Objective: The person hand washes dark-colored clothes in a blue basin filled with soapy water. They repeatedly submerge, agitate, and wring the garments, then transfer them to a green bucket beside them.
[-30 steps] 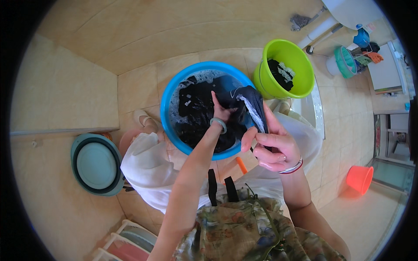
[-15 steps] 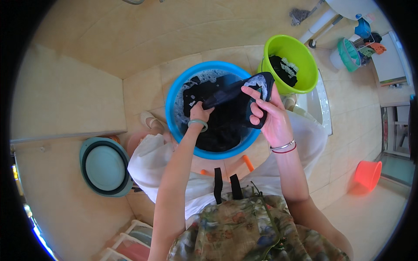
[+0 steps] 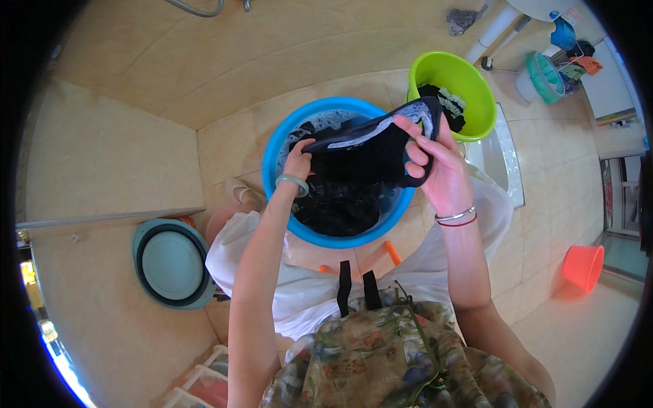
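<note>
A black garment [image 3: 364, 158] is stretched between my two hands above a round blue basin [image 3: 314, 236]. White suds streak its upper edge. My left hand [image 3: 298, 161], with a pale green bangle at the wrist, pinches the garment's left end. At the other end my right hand [image 3: 443, 158] grips it, palm turned up and fingers bent over the cloth. The garment's exact kind cannot be made out. Beneath it, dark wet clothes [image 3: 337, 209] lie in the sudsy water, partly hidden by the held cloth.
Beyond my right hand stands a lime-green bucket [image 3: 481, 88] holding black and white cloth. A grey-blue folding basin [image 3: 171, 265] is at left, a coral bucket [image 3: 583, 269] at far right. A lined waste bin [image 3: 544, 78] stands at the back right, near a white pipe [image 3: 494, 32].
My hands have drawn apart, left hand leftward and up, right hand rightward. The garment is now spread wider, higher over the basin, and its sudsy edge shows along its length.
</note>
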Motion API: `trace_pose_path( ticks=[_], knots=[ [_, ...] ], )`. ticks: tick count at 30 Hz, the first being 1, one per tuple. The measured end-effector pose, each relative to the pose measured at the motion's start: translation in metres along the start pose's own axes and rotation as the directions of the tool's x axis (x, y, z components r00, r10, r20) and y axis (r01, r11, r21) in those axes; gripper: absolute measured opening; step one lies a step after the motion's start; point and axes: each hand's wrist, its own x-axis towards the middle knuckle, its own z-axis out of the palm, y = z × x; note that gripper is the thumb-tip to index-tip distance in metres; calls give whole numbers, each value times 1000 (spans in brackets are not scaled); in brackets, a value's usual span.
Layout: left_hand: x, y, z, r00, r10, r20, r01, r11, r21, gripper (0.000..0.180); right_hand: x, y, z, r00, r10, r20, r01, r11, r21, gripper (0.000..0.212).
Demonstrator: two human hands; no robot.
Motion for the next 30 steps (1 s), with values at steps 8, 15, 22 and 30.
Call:
trace_pose_path(
  ticks=[8, 15, 22, 30],
  knots=[
    [-20, 40, 4, 850, 509, -136, -325, 709, 625, 32, 15, 32, -12, 993, 119, -17, -120, 986, -114, 63],
    [-25, 49, 12, 907, 419, -34, -392, 873, 289, 27, 35, 85, -21, 993, 100, -61, -112, 959, -261, 81],
    [-61, 96, 9, 898, 437, 59, -261, 419, 869, 40, 35, 73, -26, 987, 85, -138, -130, 922, -366, 58],
    [-87, 143, -1, 899, 422, 115, -429, 801, 418, 32, 43, 37, -5, 994, -105, -36, -17, 177, -984, 29]
  ],
)
